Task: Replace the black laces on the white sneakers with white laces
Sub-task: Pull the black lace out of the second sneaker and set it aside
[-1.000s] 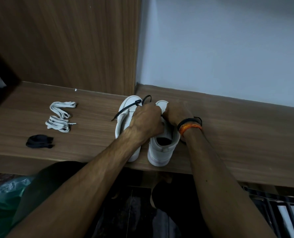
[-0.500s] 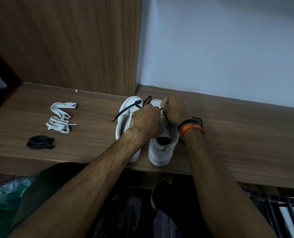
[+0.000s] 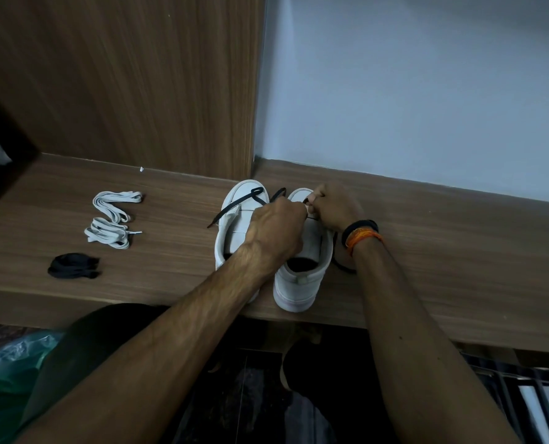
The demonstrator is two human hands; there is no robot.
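Wood-grain desk [image 3: 427,245] running along a pale blue wall, and both white sneakers [image 3: 302,283] sit side by side at its front edge, toes pointing to the wall. Left hand [image 3: 274,232] is curled over the right-hand shoe, fingers bunched and pinching the black lace [image 3: 234,208], whose loose end trails across the other sneaker's toe. Right hand [image 3: 335,206] is fisted tight near the toe, pinching the same lace. Over toward the desk's left end lie two bundles of white laces [image 3: 111,219], with a bundled black lace [image 3: 73,266] just in front of them, nearer the front edge.
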